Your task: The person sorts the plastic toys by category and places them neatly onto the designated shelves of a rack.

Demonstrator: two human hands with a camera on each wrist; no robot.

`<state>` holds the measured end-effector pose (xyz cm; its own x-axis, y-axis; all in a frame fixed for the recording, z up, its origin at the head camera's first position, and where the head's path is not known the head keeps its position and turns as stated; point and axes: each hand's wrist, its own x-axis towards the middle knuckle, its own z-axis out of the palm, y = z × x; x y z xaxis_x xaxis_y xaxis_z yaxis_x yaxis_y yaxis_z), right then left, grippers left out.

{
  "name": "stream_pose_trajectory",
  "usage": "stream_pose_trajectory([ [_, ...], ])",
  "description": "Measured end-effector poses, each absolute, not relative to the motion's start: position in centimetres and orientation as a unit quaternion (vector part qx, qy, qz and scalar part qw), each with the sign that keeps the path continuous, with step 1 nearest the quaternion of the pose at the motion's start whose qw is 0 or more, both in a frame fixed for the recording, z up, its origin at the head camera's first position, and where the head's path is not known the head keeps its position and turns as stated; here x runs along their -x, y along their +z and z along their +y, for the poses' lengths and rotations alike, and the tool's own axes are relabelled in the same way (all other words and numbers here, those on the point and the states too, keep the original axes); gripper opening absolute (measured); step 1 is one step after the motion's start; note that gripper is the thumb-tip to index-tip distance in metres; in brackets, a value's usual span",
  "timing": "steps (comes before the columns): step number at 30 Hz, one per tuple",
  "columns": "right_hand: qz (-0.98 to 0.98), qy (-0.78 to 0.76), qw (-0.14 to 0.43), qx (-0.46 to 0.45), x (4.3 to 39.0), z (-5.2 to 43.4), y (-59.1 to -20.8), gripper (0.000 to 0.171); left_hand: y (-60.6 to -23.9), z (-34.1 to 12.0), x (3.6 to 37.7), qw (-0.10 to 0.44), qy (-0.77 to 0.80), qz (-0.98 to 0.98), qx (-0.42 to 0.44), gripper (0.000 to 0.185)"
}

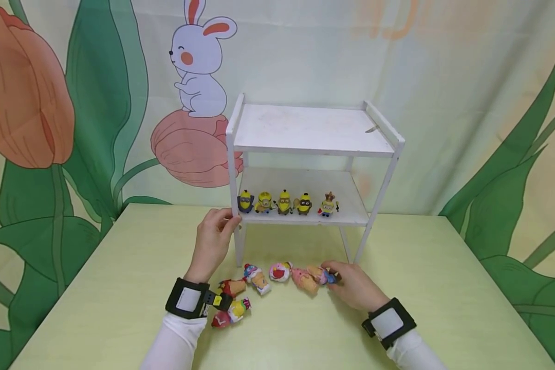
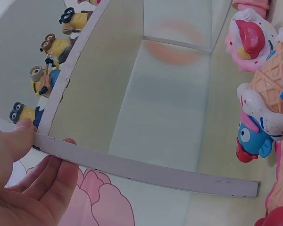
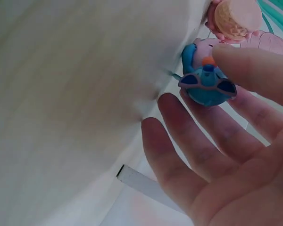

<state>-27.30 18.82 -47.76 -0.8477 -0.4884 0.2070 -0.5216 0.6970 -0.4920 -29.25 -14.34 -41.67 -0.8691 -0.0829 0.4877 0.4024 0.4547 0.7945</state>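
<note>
- The left hand (image 1: 215,239) reaches forward from a white sleeve with a black wrist strap, palm turned inward, and grips the front left leg of the small white two-tier wooden shelf (image 1: 314,150). In the left wrist view the thumb (image 2: 16,136) lies on one side of the leg and the fingers (image 2: 52,181) curl under the other.
- The right hand (image 1: 353,288) lies low on the pale green table (image 1: 444,288), forearm angled in from the right. It pinches a small blue and pink toy figure (image 3: 205,77) between thumb and fingertips; the remaining fingers are loosely spread beneath it.
- That figure sits on the table at the right end of a row of colourful ice-cream-shaped toy figures (image 1: 259,280), just in front of the shelf's legs.
- Five yellow minion figurines (image 1: 284,202) stand in a line on the lower shelf.
</note>
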Motion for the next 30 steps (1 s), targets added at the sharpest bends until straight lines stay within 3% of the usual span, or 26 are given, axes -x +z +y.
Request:
stream_pose_trajectory([
  [17, -0.925, 0.270, 0.030, -0.265, 27.2, 19.1, -47.0, 0.040, -41.7, -14.3, 29.1, 0.239, -0.511, -0.819, 0.103, 0.023],
  [30, -0.923, 0.274, 0.041, -0.269, 27.1, 19.7, -45.0, 0.025, -41.6, -14.3, 29.2, 0.242, -0.509, -0.819, 0.103, 0.025],
])
